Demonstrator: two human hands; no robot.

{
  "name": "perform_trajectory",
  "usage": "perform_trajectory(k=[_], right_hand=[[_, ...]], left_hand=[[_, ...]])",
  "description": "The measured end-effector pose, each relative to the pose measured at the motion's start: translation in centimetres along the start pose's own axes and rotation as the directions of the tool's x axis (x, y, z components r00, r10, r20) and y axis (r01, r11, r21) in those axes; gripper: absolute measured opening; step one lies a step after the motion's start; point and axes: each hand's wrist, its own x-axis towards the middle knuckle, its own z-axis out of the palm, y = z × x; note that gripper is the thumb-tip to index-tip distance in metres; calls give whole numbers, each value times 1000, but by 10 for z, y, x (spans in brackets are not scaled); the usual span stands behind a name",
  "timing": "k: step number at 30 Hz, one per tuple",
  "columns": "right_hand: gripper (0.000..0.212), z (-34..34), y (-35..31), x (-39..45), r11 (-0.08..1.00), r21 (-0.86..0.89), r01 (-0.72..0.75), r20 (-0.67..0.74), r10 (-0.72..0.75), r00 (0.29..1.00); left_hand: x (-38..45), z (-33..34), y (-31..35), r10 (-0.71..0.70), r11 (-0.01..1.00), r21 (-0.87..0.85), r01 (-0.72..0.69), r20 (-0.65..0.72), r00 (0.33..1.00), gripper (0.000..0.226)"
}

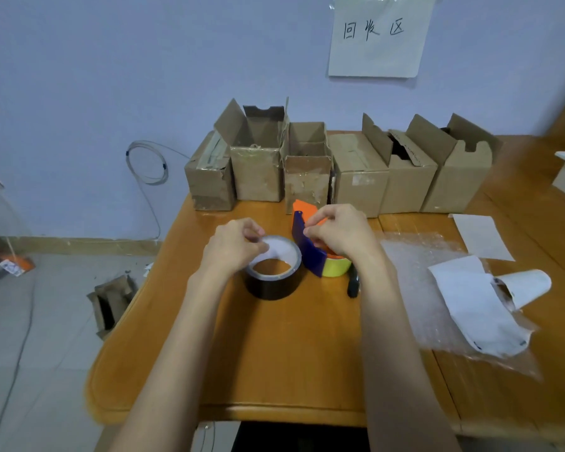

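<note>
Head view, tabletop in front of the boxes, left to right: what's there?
black tape roll → blue tape dispenser → black marker → bubble wrap → curled white paper

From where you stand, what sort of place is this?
Probably a small packing or parcel-recycling corner: a row of opened cardboard boxes lines the back of a wooden table, with a black tape roll and bubble wrap laid out, under a handwritten wall sign.

wall paper sheet, handwritten "回收区"
</note>
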Motion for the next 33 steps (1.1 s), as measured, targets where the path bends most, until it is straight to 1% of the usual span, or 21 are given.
perform_trajectory(k=[4,6,8,10,12,14,15,16,18,19,21,24,26,28,30,33], right_hand=[[8,9,5,-3,1000,-21,-6,53,7,999],[5,7,6,-2,1000,1,-3,54,3,999],[2,1,7,-1,998,67,-7,52,3,999],[7,-7,10,4,992,126,-17,8,16,1000],[17,-18,19,15,984,174,-45,-109,64,992],[27,-33,31,26,968,239,-78,-234,136,963],[30,-41,37,31,961,264,-85,-283,161,946],[32,-52,43,36,955,283,-84,-326,179,928],[33,-71,54,48,950,304,-76,-394,198,898],[33,-82,59,54,948,309,-77,-428,211,879],[33,-102,69,68,948,305,-91,-479,235,846],[33,-128,85,83,949,284,-140,-516,274,811],[36,-141,94,91,944,280,-174,-506,299,809],[36,-147,100,98,942,289,-171,-486,299,821],[32,-150,103,105,945,291,-146,-487,278,828],[28,-150,104,116,956,281,-85,-483,218,848]], left_hand=[[-7,5,-3,5,1000,-13,-5,-11,1000,16],[-7,7,2,22,999,-34,-25,-85,996,12],[-7,11,17,94,990,-91,-112,-181,979,8],[-5,18,40,211,953,-173,-248,-211,954,8],[-2,25,68,292,901,-277,-334,-180,939,9],[6,39,99,324,859,-377,-347,-126,938,13],[10,47,114,326,839,-432,-331,-87,941,15],[15,56,131,321,814,-503,-289,-25,947,17],[22,75,162,294,746,-651,-145,126,948,19],[26,86,177,275,725,-684,-79,183,944,20],[34,105,201,230,748,-663,-26,222,948,21],[40,126,229,214,790,-612,-44,208,954,30],[45,135,242,212,805,-591,-54,201,956,37],[51,143,252,195,807,-589,-51,184,963,39],[55,150,258,190,795,-601,-79,123,974,39],[61,158,263,196,811,-554,-188,-46,980,36]])
